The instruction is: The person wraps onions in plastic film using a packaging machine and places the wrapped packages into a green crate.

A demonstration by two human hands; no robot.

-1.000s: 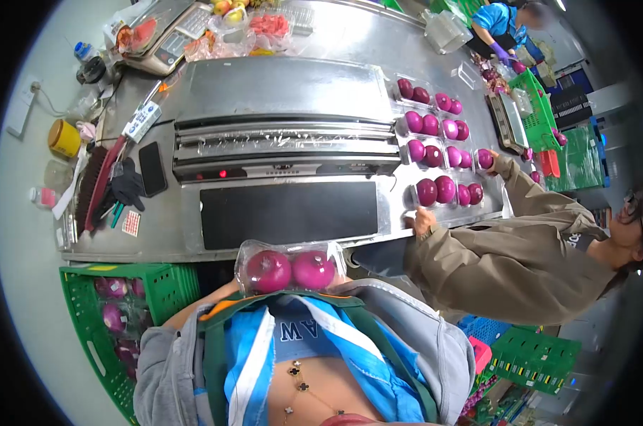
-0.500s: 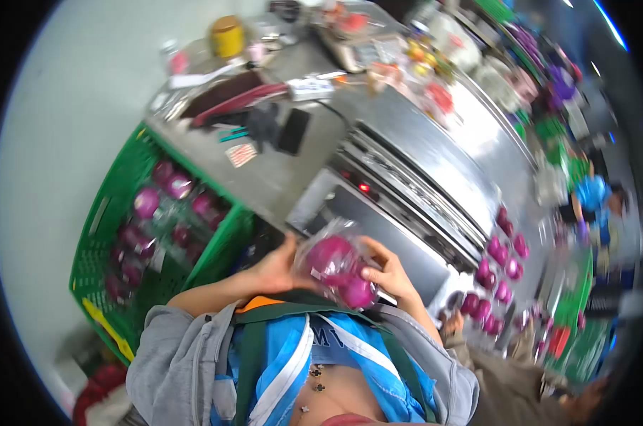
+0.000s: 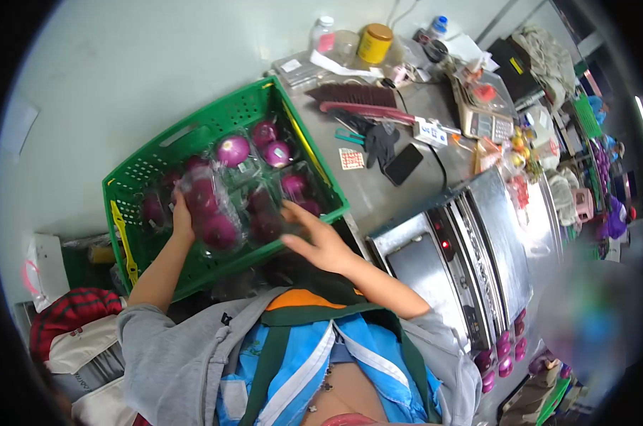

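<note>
A clear wrapped pack of two purple-red onions (image 3: 216, 213) is over the green crate (image 3: 265, 250), tilted. My left hand (image 3: 182, 213) is closed on the pack's left side. My right hand (image 3: 314, 238) is to the right of the pack, apart from it, fingers spread and nothing in them. Beneath and around the pack, the crate holds several other wrapped onions (image 3: 233, 150). The part of the crate directly under the held pack is hidden.
On the metal table (image 3: 378, 202) lie a brush (image 3: 357, 95), a dark glove (image 3: 380, 144), a phone (image 3: 403, 165) and a scale (image 3: 486, 117). The sealing machine (image 3: 470, 248) stands at the right, with more onions (image 3: 504, 348) beyond it. Red plaid cloth (image 3: 73, 305) is lower left.
The view has turned left toward the crate. The onion pack has moved from in front of my chest to over the crate. My right hand has let go of it.
</note>
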